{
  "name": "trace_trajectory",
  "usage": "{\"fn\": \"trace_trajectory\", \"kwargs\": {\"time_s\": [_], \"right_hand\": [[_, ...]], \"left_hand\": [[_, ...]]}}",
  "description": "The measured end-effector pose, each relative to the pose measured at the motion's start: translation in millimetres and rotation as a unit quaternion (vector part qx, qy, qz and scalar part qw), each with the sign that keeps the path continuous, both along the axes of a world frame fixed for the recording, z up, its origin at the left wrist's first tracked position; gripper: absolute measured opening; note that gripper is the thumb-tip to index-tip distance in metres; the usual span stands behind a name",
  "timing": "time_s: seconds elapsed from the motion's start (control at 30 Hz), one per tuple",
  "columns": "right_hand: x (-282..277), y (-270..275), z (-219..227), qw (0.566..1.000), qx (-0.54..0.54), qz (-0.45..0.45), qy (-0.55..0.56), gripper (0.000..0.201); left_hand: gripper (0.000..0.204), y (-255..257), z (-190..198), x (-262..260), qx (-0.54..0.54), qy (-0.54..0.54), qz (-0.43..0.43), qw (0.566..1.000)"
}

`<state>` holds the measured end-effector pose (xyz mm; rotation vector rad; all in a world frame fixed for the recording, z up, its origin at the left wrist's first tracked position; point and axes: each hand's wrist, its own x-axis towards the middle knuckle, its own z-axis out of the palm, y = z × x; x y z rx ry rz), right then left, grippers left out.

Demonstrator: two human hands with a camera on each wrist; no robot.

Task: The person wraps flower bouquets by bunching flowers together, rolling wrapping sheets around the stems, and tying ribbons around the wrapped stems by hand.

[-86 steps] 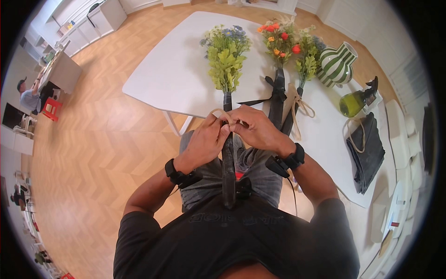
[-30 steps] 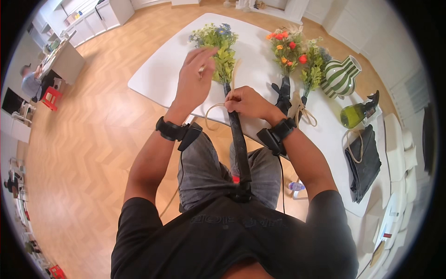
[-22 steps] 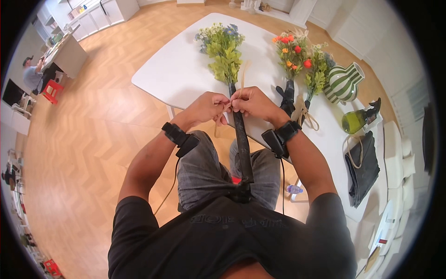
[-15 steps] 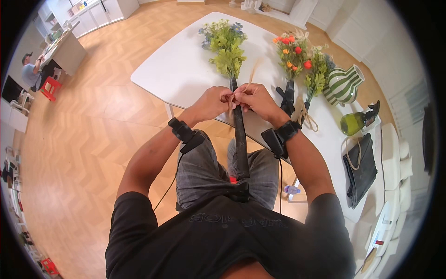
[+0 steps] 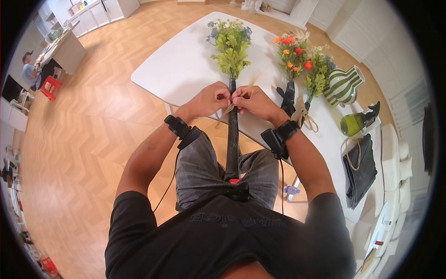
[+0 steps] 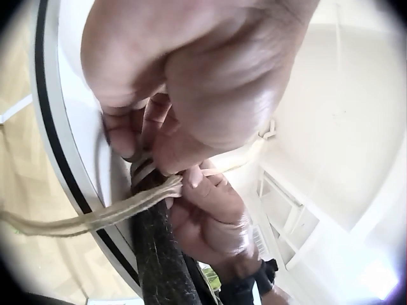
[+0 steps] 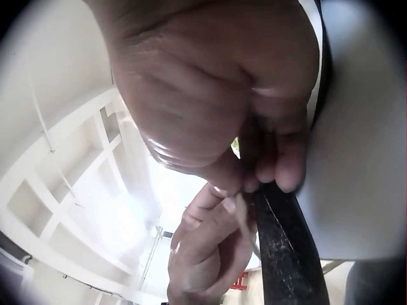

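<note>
A bouquet of blue and white flowers with green leaves (image 5: 232, 51) lies over the table's edge. Its stems are bound in a black wrap (image 5: 233, 139) that reaches back between the person's knees. At the wrap's upper part, a tan cord (image 6: 89, 219) passes round it, as the left wrist view shows. My left hand (image 5: 211, 100) pinches the cord at the left side of the wrap. From the right, my right hand (image 5: 254, 101) pinches it too, fingertips close to the left ones. A loose cord end rises past the right hand. The crossing of the cord is mostly hidden by fingers.
On the white table (image 5: 172, 69), to the right, lie an orange-flowered bouquet (image 5: 290, 53) and another leafy one (image 5: 316, 83) tied with cord. Beyond are a green-striped vase (image 5: 344, 84), a green bottle (image 5: 354, 124) and folded black cloth (image 5: 360, 172). A person (image 5: 30, 69) sits far left.
One second ago the left hand was raised away from the stems; it has come back and pinches the cord beside the right hand. The wrap's lower end has swung left, the flowers slightly right.
</note>
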<state>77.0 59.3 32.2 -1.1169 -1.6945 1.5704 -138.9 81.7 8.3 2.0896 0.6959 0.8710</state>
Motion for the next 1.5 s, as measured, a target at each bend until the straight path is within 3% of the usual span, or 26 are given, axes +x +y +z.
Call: {"fn": "trace_trajectory", "kwargs": {"time_s": [0.13, 0.2, 0.27, 0.3, 0.37, 0.5, 0.63, 0.8, 0.83, 0.9, 1.07, 1.3, 1.43, 1.5], "right_hand": [[-8.3, -5.7, 0.7, 0.997, 0.063, -0.019, -0.05, 0.012], [-8.5, -4.7, -2.6, 0.994, 0.08, -0.032, -0.063, 0.011], [-9.9, -2.9, -6.9, 0.951, 0.25, 0.005, -0.184, 0.015], [-11.8, -4.6, -5.6, 0.95, 0.251, 0.005, -0.184, 0.015], [-17.1, -11.1, -4.6, 0.891, 0.399, -0.036, -0.216, 0.011], [-22.5, -14.9, -7.2, 0.878, 0.4, -0.059, -0.256, 0.011], [-27.2, -16.7, -7.0, 0.881, 0.375, -0.088, -0.274, 0.013], [-30.2, -16.3, -17.2, 0.886, 0.365, -0.112, -0.263, 0.014], [-30.2, -16.0, -19.3, 0.887, 0.369, -0.121, -0.251, 0.014], [-30.7, -17.0, -18.5, 0.887, 0.373, -0.13, -0.239, 0.014], [-33.9, -26.6, -0.2, 0.909, 0.294, -0.149, -0.254, 0.02], [-31.6, -22.9, -2.8, 0.897, 0.302, -0.116, -0.301, 0.021], [-28.9, -23.5, -8.3, 0.888, 0.332, -0.11, -0.297, 0.02], [-29.5, -23.9, -7.2, 0.891, 0.331, -0.105, -0.291, 0.02]], "left_hand": [[0.014, -2.0, 2.6, -3.1, -0.089, -0.029, 0.004, 0.996], [0.014, -1.2, 11.7, -7.1, -0.121, 0.024, -0.003, 0.992], [0.014, -0.5, 12.1, -8.1, -0.128, 0.036, 0.002, 0.991], [0.014, 0.2, 11.8, -8.4, -0.134, 0.048, 0.007, 0.99], [0.014, 1.2, 9.2, -9.2, -0.147, 0.042, 0.001, 0.988], [0.005, 3.8, 2.7, -10.1, -0.19, 0.024, -0.038, 0.981], [0.006, -0.6, 12.1, -11.5, -0.195, 0.023, -0.02, 0.98], [0.012, 1.0, 8.2, -0.6, -0.254, -0.091, -0.02, 0.963], [0.012, 2.9, 8.9, -0.7, -0.255, -0.091, -0.021, 0.962], [0.012, 9.0, 9.7, -0.6, -0.159, 0.046, -0.019, 0.986], [0.011, 12.3, 11.0, 2.3, -0.168, 0.053, 0.009, 0.984], [0.011, 4.9, 17.5, 7.8, -0.145, 0.023, 0.09, 0.985], [0.015, 8.2, 15.5, 6.8, -0.194, 0.004, 0.082, 0.978], [0.017, 14.1, 8.7, 4.6, 0.082, 0.084, 0.096, 0.988]]}}
